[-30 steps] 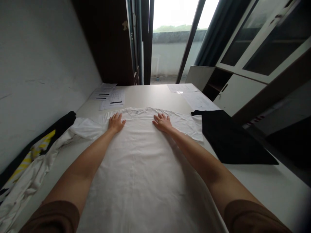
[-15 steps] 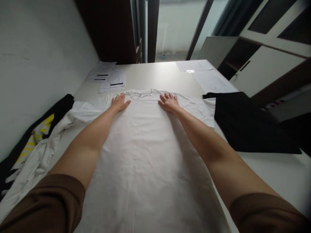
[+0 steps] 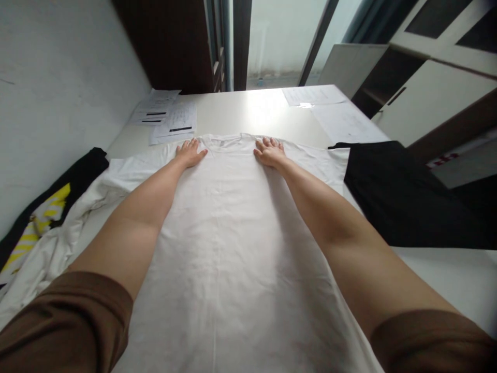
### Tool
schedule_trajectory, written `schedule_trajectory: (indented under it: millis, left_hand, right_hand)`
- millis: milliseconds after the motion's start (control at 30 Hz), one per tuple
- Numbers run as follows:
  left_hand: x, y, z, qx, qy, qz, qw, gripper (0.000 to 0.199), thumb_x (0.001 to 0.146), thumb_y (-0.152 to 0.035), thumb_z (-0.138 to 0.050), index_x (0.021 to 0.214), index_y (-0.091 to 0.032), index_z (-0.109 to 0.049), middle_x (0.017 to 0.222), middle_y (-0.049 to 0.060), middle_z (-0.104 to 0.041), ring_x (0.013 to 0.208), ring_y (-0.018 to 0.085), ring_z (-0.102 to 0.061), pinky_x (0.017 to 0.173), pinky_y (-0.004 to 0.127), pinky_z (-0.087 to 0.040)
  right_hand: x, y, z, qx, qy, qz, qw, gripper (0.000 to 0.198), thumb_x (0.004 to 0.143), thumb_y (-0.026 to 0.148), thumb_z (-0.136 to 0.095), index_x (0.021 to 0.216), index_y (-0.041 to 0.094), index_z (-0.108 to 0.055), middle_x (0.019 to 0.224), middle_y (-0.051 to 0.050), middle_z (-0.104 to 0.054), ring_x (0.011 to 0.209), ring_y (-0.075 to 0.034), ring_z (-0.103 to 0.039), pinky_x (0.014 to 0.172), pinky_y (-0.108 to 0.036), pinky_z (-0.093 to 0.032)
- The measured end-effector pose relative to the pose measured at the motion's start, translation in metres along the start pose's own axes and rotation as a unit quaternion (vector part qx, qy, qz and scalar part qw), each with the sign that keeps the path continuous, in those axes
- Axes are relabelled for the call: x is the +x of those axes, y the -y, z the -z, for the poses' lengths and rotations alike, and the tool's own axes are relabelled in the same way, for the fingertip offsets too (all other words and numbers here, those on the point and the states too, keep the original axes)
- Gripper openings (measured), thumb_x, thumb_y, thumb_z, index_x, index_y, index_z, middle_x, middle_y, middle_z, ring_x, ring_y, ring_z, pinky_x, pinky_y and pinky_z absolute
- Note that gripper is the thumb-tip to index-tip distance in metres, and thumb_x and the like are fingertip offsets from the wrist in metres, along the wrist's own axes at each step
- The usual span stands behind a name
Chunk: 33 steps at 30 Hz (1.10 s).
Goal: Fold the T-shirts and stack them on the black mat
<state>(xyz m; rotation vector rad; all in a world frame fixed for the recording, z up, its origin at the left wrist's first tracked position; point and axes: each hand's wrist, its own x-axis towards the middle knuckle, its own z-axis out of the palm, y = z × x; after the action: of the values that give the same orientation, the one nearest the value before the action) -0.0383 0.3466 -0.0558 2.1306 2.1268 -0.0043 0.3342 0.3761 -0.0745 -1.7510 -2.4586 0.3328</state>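
My view tips lower now. The left hand [image 3: 189,155] and right hand [image 3: 271,154] stay flat, fingers [image 3: 186,144] spread, gripping nothing, on the white T-shirt [image 3: 233,217], mostly smooth, maybe creased lower down, on the worktop [image 3: 225,111].

Two hands [image 3: 189,154] [image 3: 271,154], one spread T-shirt [image 3: 229,223], one table [image 3: 229,114]

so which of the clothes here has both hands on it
The white shirt spread flat in the middle, with the left hand and right hand near its collar; the black garment at right and bunched clothes at left have neither.
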Motion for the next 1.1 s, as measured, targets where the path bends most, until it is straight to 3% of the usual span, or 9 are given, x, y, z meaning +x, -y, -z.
schedule_trajectory:
  millis: [200, 400, 600, 733, 867, 967, 1100]
  left_hand:
    - [0.001, 0.014, -0.003, 0.015, -0.038, -0.011, 0.999, 0.078, 0.101, -0.066, -0.017, 0.165, -0.022, -0.022, 0.172, 0.009, -0.015, 0.157, 0.034, -0.013, 0.122, 0.061, -0.012]
    - [-0.033, 0.072, 0.005, 0.044, -0.044, 0.064, 0.996, 0.076, 0.101, -0.064, -0.017, 0.163, -0.021, -0.027, 0.171, 0.013, -0.019, 0.155, 0.037, -0.020, 0.120, 0.063, -0.019]
    - [-0.089, 0.123, 0.014, 0.069, -0.080, 0.118, 0.987, 0.067, 0.103, -0.055, -0.021, 0.156, -0.020, -0.041, 0.164, 0.016, -0.035, 0.148, 0.034, -0.036, 0.115, 0.060, -0.031]
    - [-0.139, 0.129, 0.021, 0.042, -0.145, 0.080, 0.985, 0.057, 0.103, -0.043, -0.027, 0.143, -0.016, -0.056, 0.155, 0.015, -0.050, 0.144, 0.029, -0.042, 0.118, 0.052, -0.032]
    - [-0.209, 0.138, 0.014, 0.003, -0.228, 0.033, 0.973, 0.048, 0.099, -0.036, -0.034, 0.133, -0.022, -0.065, 0.147, 0.008, -0.059, 0.141, 0.026, -0.047, 0.122, 0.046, -0.031]
    - [-0.251, 0.154, 0.007, -0.025, -0.252, 0.062, 0.966, 0.045, 0.098, -0.040, -0.034, 0.122, -0.024, -0.070, 0.141, 0.006, -0.063, 0.138, 0.025, -0.050, 0.121, 0.043, -0.034]
    - [-0.269, 0.149, 0.008, -0.050, -0.260, 0.072, 0.962, 0.047, 0.097, -0.042, -0.034, 0.125, -0.023, -0.067, 0.138, 0.008, -0.064, 0.136, 0.024, -0.053, 0.120, 0.039, -0.036]
  right_hand:
    - [-0.026, 0.012, 0.010, -0.037, -0.059, -0.025, 0.997, 0.068, 0.105, 0.059, -0.024, 0.160, 0.021, -0.034, 0.169, -0.010, -0.024, 0.154, -0.035, -0.018, 0.123, -0.059, -0.013]
    - [-0.048, -0.009, 0.023, -0.045, -0.058, -0.051, 0.996, 0.066, 0.105, 0.058, -0.026, 0.158, 0.021, -0.038, 0.168, -0.011, -0.026, 0.154, -0.032, -0.021, 0.123, -0.054, -0.020]
    - [-0.073, -0.056, 0.030, -0.060, -0.048, -0.068, 0.995, 0.065, 0.104, 0.057, -0.026, 0.158, 0.023, -0.039, 0.168, -0.011, -0.027, 0.153, -0.031, -0.024, 0.122, -0.053, -0.024]
    - [-0.097, -0.090, 0.040, -0.081, -0.056, -0.092, 0.991, 0.064, 0.103, 0.055, -0.030, 0.158, 0.023, -0.040, 0.167, -0.012, -0.030, 0.152, -0.032, -0.027, 0.121, -0.056, -0.026]
    - [-0.134, -0.119, 0.055, -0.109, -0.067, -0.124, 0.984, 0.061, 0.101, 0.053, -0.037, 0.150, 0.020, -0.052, 0.162, -0.017, -0.037, 0.151, -0.034, -0.028, 0.119, -0.057, -0.027]
    - [-0.174, -0.125, 0.062, -0.124, -0.143, -0.121, 0.974, 0.056, 0.101, 0.049, -0.037, 0.145, 0.023, -0.058, 0.161, -0.015, -0.040, 0.153, -0.033, -0.025, 0.120, -0.059, -0.025]
    - [-0.224, -0.104, 0.065, -0.099, -0.226, -0.114, 0.962, 0.053, 0.102, 0.040, -0.030, 0.146, 0.028, -0.057, 0.157, -0.009, -0.047, 0.152, -0.029, -0.029, 0.121, -0.061, -0.024]
